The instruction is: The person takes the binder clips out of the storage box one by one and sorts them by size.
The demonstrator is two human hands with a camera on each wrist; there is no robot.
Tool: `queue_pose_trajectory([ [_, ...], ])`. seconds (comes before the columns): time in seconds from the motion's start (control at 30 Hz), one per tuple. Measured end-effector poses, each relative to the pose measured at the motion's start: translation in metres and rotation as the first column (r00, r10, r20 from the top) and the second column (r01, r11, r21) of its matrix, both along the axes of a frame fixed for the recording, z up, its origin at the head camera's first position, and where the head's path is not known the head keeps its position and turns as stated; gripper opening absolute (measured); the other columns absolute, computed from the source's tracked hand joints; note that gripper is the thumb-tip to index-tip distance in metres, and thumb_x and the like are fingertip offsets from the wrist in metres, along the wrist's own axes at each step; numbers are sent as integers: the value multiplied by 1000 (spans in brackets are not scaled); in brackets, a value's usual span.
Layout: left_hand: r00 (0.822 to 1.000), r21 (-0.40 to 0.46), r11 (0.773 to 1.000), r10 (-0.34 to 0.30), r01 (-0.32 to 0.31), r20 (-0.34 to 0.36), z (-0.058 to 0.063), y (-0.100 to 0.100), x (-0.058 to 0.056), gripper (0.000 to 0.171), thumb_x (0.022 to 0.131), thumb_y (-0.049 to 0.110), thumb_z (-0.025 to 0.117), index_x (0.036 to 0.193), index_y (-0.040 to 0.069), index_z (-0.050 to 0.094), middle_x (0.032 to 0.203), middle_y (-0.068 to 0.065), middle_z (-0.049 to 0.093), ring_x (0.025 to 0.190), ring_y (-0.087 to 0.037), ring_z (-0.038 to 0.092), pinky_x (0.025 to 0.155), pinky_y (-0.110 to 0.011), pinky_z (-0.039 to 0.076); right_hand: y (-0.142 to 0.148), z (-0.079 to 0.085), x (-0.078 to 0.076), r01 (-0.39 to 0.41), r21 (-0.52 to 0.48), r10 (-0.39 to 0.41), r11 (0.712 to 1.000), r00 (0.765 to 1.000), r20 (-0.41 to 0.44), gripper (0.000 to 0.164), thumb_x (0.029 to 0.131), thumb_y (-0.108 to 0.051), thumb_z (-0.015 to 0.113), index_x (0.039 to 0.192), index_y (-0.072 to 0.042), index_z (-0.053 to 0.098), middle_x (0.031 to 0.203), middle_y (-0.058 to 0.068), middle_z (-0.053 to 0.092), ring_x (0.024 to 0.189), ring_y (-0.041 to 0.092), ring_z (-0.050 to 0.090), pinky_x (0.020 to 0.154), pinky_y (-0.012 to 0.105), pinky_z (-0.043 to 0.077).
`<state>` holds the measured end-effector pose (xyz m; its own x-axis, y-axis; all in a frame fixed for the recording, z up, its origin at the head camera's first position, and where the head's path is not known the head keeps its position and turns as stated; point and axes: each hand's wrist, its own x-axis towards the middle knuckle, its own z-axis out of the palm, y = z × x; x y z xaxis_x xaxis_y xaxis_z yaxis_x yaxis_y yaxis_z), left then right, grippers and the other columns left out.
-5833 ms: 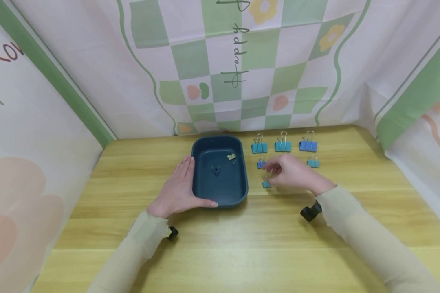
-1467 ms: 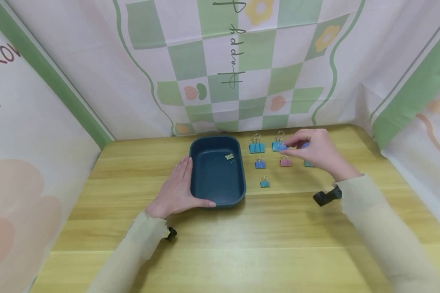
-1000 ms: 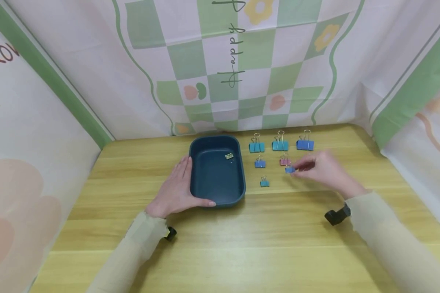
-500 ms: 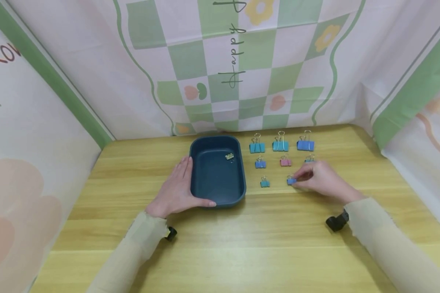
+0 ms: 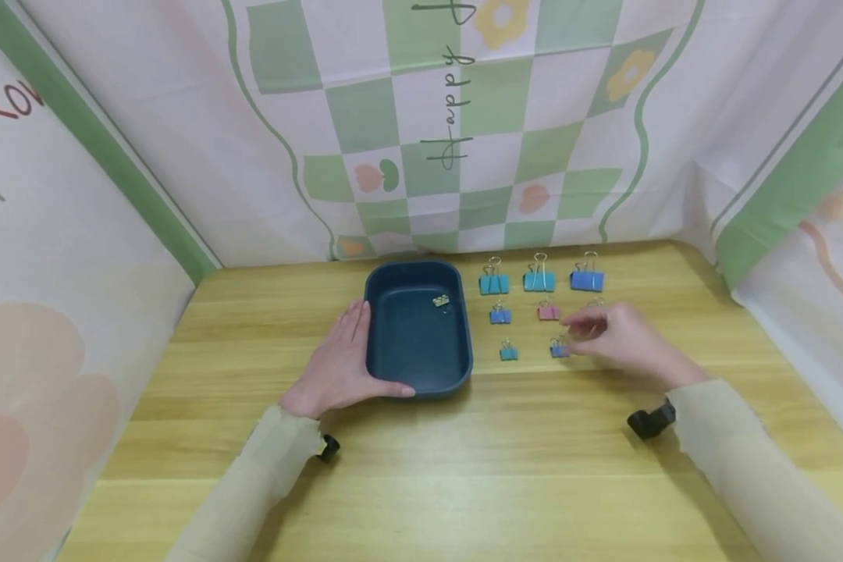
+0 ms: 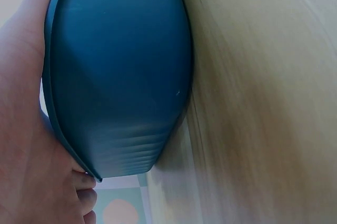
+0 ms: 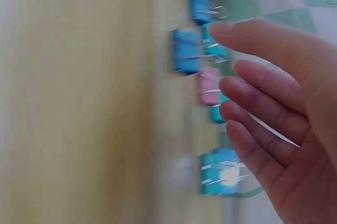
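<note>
My left hand (image 5: 336,361) rests against a dark blue tray (image 5: 418,385), its fingers straight along the left side and thumb on the near rim. In the left wrist view the palm lies beside the tray's outer wall (image 6: 121,60). My right hand (image 5: 625,343) is just right of a small blue binder clip (image 5: 559,348) on the table. The right wrist view shows its thumb and fingers parted, nothing between them, with the blue clip (image 7: 186,51) apart from them. Left of that clip stands a small teal binder clip (image 5: 509,353).
Behind are a blue clip (image 5: 500,316), a pink clip (image 5: 549,312) and a partly hidden clip beside the right hand. Farther back stand two large teal clips (image 5: 494,284) and a large blue clip (image 5: 586,281). A small gold patterned piece (image 5: 441,300) lies in the tray.
The dark clip seen earlier in the tray is gone from it. My right hand has carried the small blue clip forward, set it down beside the teal one and let go. The left hand has stayed.
</note>
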<state>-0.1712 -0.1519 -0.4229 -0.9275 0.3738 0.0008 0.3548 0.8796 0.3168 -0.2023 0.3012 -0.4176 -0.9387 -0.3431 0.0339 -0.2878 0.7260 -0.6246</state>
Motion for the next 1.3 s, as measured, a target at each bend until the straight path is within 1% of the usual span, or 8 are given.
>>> queue_pose_trajectory([
  [0.27,1000,-9,1000,2,-2,-6,-1,-1,0,154,58,102,51,162,0,2,169,-14,-1,154,-21,-3,123,-35,5,-23,50,-2,53,-51,-56,997,997,-58,54,81,-45,87,121,-11,75,123,12,70,114,40,63,94,60,51],
  [0.37,1000,-6,1000,1,-2,-7,-1,-1,-1,154,58,102,51,162,0,2,169,-14,-1,154,-21,-3,123,-35,5,-35,65,-3,43,-41,-48,998,992,-121,53,79,-47,88,119,-15,77,123,11,71,115,41,64,96,61,50],
  [0.47,1000,-4,1000,0,0,-9,-1,-1,-1,154,58,102,51,162,0,2,169,-14,-1,154,-21,-3,123,-35,4,-48,75,-5,-10,-25,5,1000,984,-175,49,79,-38,90,120,-15,77,120,10,72,112,38,67,95,58,51],
  [0.57,1000,-4,1000,-1,1,-13,-1,-1,-1,154,58,102,51,162,0,1,169,-14,-1,154,-21,-3,123,-35,4,-62,80,-8,-63,-28,57,998,982,-179,45,82,-28,89,123,-16,76,121,11,72,91,24,74,83,45,57],
  [0.7,1000,-5,1000,-3,3,-17,0,-1,-1,155,57,102,51,162,0,1,169,-15,0,154,-22,-2,123,-34,4,-82,81,-14,-102,-60,95,993,989,-117,44,84,-24,87,126,-17,75,127,13,69,61,13,71,59,33,58],
  [0.77,1000,-3,1000,-6,6,-21,0,-1,-1,155,57,102,51,161,-1,2,169,-16,1,154,-22,-2,123,-35,4,-91,79,-19,-129,-65,121,990,986,-116,44,84,-24,87,125,-16,75,126,12,69,69,14,72,60,33,57],
  [0.93,1000,-4,1000,-10,10,-27,0,-1,-1,155,58,102,51,161,-1,2,169,-18,3,154,-23,-1,123,-35,5,-112,69,-34,-202,-45,193,978,969,-153,43,84,-21,87,124,-12,75,119,6,73,108,24,69,87,46,55],
  [1.3,1000,0,1000,-14,14,-28,-2,-1,-2,154,58,102,52,162,-1,4,169,-17,3,155,-24,0,123,-37,7,-156,47,-60,-250,31,252,968,960,-124,43,84,-29,87,121,-10,76,117,7,73,95,23,71,86,42,56],
])
